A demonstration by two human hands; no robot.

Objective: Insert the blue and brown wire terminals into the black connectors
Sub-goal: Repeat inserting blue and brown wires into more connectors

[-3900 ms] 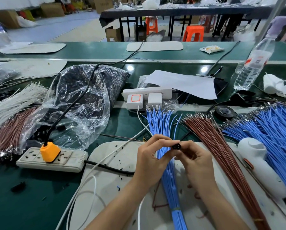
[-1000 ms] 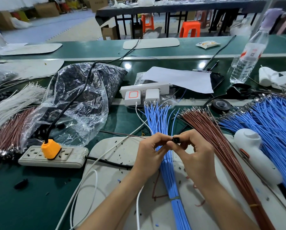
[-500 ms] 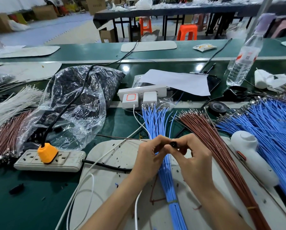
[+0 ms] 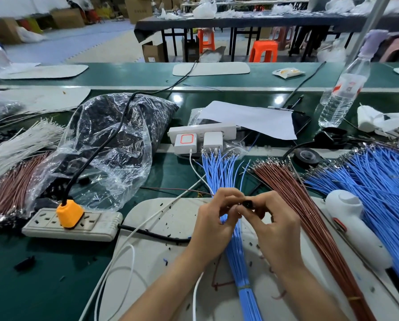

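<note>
**Wire-terminal insertion at the bench, head view, nearest items first.** Your left hand (image 4: 213,218) and right hand (image 4: 277,228) meet just below the centre of the frame. The right thumb and fingers pinch a small black connector (image 4: 248,203), and the left thumb and forefinger close on its left end. Whether a terminal is already entering the connector cannot be told, since your fingertips hide the opening.

Under your hands a tied blue wire bundle (image 4: 242,274) lies on the pale work mat (image 4: 161,228), its terminals fanned out towards the top of the frame. Just to its right lies the brown wire bundle (image 4: 293,193), also tied.

At lower left a beige power strip (image 4: 96,224) carries an orange plug (image 4: 69,215). At right a white handheld device (image 4: 351,225) rests beside a larger blue wire heap (image 4: 379,181).

Further back, at centre left, sits a clear plastic bag (image 4: 115,140) of dark parts, probably the connector stock. A roll of black tape (image 4: 306,156) and a water bottle (image 4: 342,96) stand towards the upper right.

Progress, as a judgement: one connector is in hand, both bundles look nearly full, and no finished assemblies are identifiable. Most of the insertion work therefore appears to remain.
</note>
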